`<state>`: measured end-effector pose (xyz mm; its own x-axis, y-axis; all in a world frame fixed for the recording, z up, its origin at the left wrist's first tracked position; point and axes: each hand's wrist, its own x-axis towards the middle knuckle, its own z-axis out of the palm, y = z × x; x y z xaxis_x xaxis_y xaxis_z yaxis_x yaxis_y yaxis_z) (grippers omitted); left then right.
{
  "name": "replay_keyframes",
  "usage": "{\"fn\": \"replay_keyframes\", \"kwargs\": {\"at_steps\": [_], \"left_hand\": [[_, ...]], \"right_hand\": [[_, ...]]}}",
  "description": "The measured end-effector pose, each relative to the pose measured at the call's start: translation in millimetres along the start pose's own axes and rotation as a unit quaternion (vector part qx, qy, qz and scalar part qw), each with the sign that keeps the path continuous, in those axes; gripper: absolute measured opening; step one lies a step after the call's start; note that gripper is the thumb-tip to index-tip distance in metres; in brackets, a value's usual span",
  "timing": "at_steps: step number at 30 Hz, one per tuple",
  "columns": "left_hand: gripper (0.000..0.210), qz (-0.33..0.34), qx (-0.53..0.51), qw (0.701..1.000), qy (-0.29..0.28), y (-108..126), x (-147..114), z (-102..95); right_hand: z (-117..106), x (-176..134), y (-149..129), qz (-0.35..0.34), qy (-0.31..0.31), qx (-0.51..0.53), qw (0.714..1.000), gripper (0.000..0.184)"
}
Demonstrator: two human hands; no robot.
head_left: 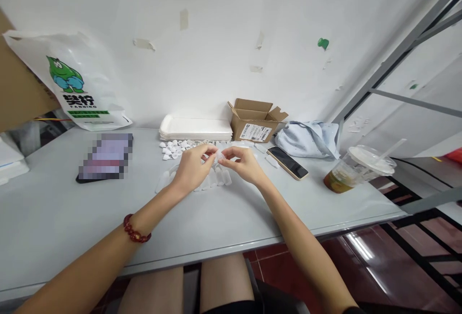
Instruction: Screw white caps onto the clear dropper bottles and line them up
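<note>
My left hand [192,165] and my right hand [242,161] meet above the middle of the table. Between their fingertips is a small translucent white piece [220,155], pinched from both sides; its exact kind is too small to make out. Just below the hands, several clear-whitish flat pieces with rounded ends [220,177] lie in a row, partly covered by my left hand. Behind my left hand spreads a pile of small white cap-like parts [173,149]. A few more pale pieces [272,161] rest to the right of my right hand.
Against the wall stand a stack of white trays or sleeves [197,127], an open cardboard box [254,124] and a light blue cloth bag [306,139]. Phones lie left [106,156] and right [288,162]. A lidded drink cup [355,169] with straw stands right; a white plastic bag [104,92] leans left.
</note>
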<state>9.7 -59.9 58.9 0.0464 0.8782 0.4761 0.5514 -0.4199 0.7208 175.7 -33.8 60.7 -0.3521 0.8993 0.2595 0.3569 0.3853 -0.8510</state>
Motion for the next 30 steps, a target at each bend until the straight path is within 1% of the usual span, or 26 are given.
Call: {"fn": "replay_keyframes", "kwargs": {"at_steps": [4, 9, 11, 13, 18, 21, 24, 27, 30], "left_hand": [[0.019, 0.057, 0.046, 0.997, 0.005, -5, -2, 2.1], [0.027, 0.152, 0.108, 0.982, 0.017, -12, -3, 5.6], [0.03, 0.176, 0.108, 0.978, 0.016, -13, -4, 6.8], [0.032, 0.183, 0.102, 0.978, 0.013, -13, -4, 7.6], [0.033, 0.155, 0.094, 0.983, -0.004, -13, -4, 8.1], [0.035, 0.136, 0.081, 0.987, -0.025, -12, -4, 7.6], [0.035, 0.111, 0.066, 0.991, -0.033, -10, -5, 6.3], [0.03, 0.07, 0.051, 0.996, -0.013, -6, -5, 4.4], [0.026, 0.047, 0.05, 0.998, 0.013, -3, -5, 2.9]], "right_hand": [[3, 0, 1, -0.006, 0.004, -0.019, 1.0, 0.02], [7, 1, 6, -0.024, 0.035, -0.034, 0.999, 0.019], [7, 2, 8, -0.022, 0.042, -0.026, 0.999, 0.019], [8, 2, 10, -0.021, 0.049, -0.015, 0.998, 0.02], [10, 0, 11, -0.051, 0.064, -0.006, 0.997, 0.036], [12, -1, 12, -0.065, 0.066, -0.019, 0.996, 0.034], [13, -1, 11, -0.056, 0.065, -0.013, 0.996, 0.031], [12, -1, 9, -0.028, 0.072, 0.042, 0.996, 0.031], [9, 0, 6, 0.009, 0.059, 0.143, 0.988, 0.034]]}}
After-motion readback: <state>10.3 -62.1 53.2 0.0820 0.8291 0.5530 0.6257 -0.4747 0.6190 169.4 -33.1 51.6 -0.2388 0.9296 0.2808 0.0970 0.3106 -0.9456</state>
